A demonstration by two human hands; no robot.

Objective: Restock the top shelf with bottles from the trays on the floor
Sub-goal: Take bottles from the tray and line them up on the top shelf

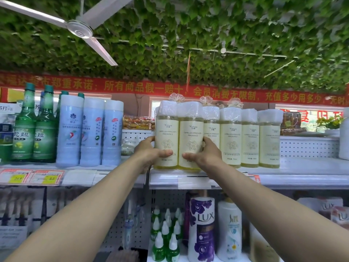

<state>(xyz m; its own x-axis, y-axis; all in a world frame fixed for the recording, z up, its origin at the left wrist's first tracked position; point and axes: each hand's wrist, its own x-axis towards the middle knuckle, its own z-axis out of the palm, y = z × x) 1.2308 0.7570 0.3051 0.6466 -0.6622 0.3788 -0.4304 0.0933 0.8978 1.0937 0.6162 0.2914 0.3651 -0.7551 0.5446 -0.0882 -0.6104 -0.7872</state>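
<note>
Currently both hands wrap one bottle each — left hand (151, 150) on left bottle (166, 140), right hand (204, 153) on right bottle (191, 142) — bases at top shelf (283, 171) front edge, probably sliding them in beside the row (251, 140).

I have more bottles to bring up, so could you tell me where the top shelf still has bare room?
Bare shelf lies between the pale blue bottles and the two camellia bottles in both hands, and right of the camellia row up to the white container. The far left is crowded with green bottles.
</note>
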